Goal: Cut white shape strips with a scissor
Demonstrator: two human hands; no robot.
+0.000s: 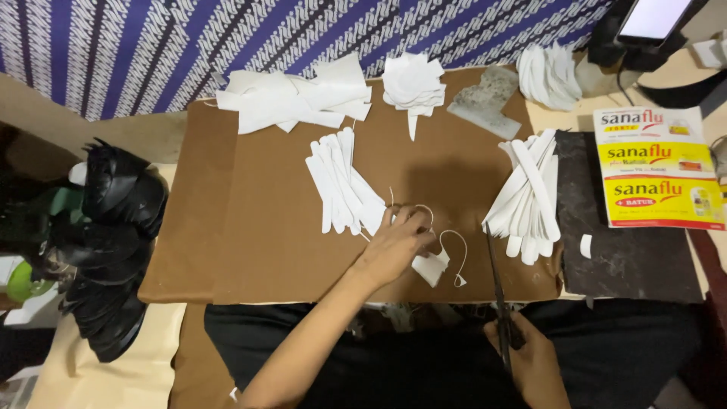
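While gripped (pixel 501 295) — scissors, right hand (pixel 530 356).

on the far right of the table lies a flat rectangular package (pixel 657 168), white at the top with yellow and red bands below, beside a dark mat. above it, at the top right corner, a tilted phone screen (pixel 653 17) glows plain white.
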